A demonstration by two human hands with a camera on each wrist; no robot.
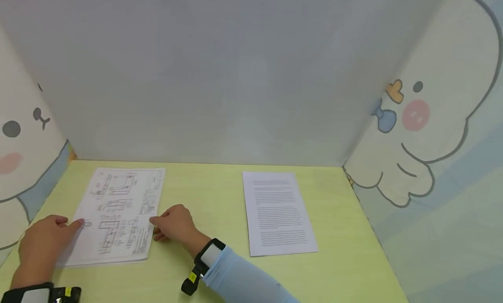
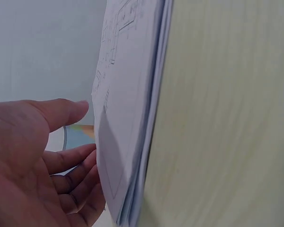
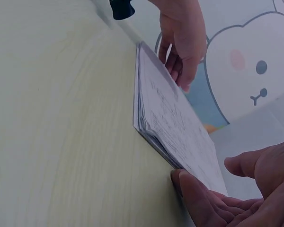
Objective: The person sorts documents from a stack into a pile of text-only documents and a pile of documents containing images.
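Note:
A stack of paper sheets point(image 1: 84, 244) lies on the left of the table, its top sheet printed with technical drawings. My left hand point(image 1: 45, 244) is at the stack's left edge. Seen from the left wrist, the fingertips point(image 2: 90, 156) meet the side of the sheets while the thumb stands apart from them. At the opposite edge is my right hand point(image 1: 177, 224). In the right wrist view its fingers point(image 3: 194, 189) touch the stack's side, with the thumb raised away from the paper. The sheet edges point(image 3: 154, 139) show slightly uneven layers there.
To the right on the yellow-green table point(image 1: 204, 198) lies another white paper point(image 1: 280, 213) with lines of printed text. A grey wall point(image 1: 220, 76) rises behind the table. Side panels with cartoon animals point(image 1: 444, 98) stand left and right.

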